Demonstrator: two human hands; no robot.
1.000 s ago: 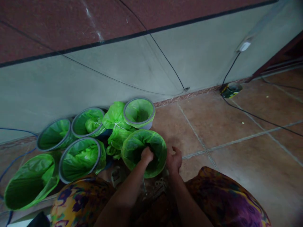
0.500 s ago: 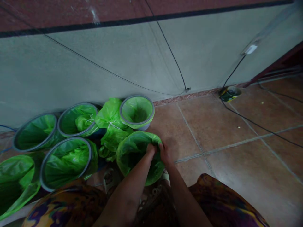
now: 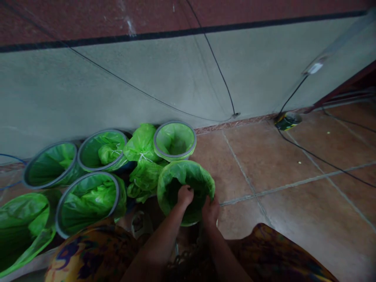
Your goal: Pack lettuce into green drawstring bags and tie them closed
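Note:
A bin lined with a green plastic bag [image 3: 167, 182] stands on the floor between my feet, the bag folded over its rim. My right hand [image 3: 210, 211] is wrapped on the bag's edge at the right side of the rim, with the thumb to the inside. Over the dark opening, my left hand [image 3: 185, 196] is closed with its fingers curled; whatever may be in them is hidden. Just behind stands another lined bin [image 3: 175, 141] with a grey ring around its top. A knotted green bag [image 3: 141, 143] bulges to the left of these two.
Several more green-lined bins [image 3: 88, 203] stand at the left, most with grey rings. Black cables [image 3: 217, 66] hang along the wall [image 3: 117, 102]. A small dark tin [image 3: 288, 121] sits by the skirting at right, and a cable crosses the tiled floor [image 3: 288, 196].
My left hand has moved away from the rim to above the opening. My right hand has slid down along the right edge. The bin sits more upright, and the view has shifted slightly.

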